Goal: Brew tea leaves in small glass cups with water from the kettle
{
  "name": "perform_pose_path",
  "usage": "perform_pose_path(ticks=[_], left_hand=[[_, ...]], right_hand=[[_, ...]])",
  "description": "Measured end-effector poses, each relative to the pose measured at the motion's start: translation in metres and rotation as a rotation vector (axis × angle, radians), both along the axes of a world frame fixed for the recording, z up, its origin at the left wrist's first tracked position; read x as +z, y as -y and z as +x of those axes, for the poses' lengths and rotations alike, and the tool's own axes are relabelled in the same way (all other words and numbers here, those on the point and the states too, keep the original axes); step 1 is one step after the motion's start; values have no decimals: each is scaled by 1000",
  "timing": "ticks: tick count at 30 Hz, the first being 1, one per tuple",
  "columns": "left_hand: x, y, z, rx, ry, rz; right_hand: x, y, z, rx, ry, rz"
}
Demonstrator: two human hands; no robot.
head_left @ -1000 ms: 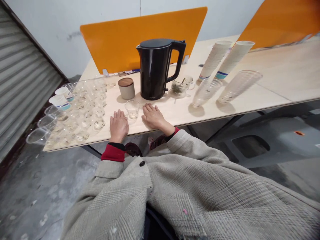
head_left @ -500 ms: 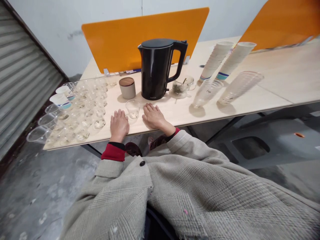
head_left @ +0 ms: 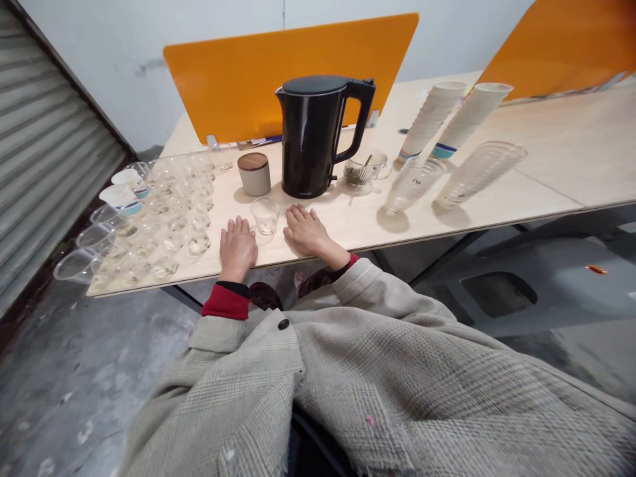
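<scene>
Both palms rest flat on the wooden table [head_left: 342, 232] near its front edge. My left hand [head_left: 238, 247] lies just left of a clear plastic cup [head_left: 265, 217], fingers stretched out and holding nothing. On the cup's other side is my right hand [head_left: 308, 232], also open and flat. The cup stands upright with a few dark bits at its bottom. Behind my right hand stands a black electric kettle [head_left: 313, 142], lid down, handle to the right. A grey canister [head_left: 254, 177] with a wooden lid sits left of the kettle.
Many clear plastic cups [head_left: 171, 242] and two paper cups [head_left: 122, 199] crowd the table's left end. A glass cup [head_left: 365, 171] with tea leaves and a spoon is right of the kettle. Stacked paper cups [head_left: 431, 119] and stacked plastic cups [head_left: 479, 173] stand farther right. Orange partitions [head_left: 228, 93] rise behind.
The view has shifted very slightly. Both hands and the things on the table stay where they were.
</scene>
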State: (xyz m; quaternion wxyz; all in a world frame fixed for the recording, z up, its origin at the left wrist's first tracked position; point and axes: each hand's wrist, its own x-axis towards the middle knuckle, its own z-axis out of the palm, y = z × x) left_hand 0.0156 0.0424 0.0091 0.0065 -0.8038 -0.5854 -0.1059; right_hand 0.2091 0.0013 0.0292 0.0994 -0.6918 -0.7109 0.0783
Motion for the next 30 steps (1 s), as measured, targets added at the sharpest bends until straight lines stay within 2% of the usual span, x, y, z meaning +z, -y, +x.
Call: perform_pose_path(ticks=[30], left_hand=[[-2,0,-2,-9,16,7]], right_hand=[[-1,-1,0,1,8,-13]])
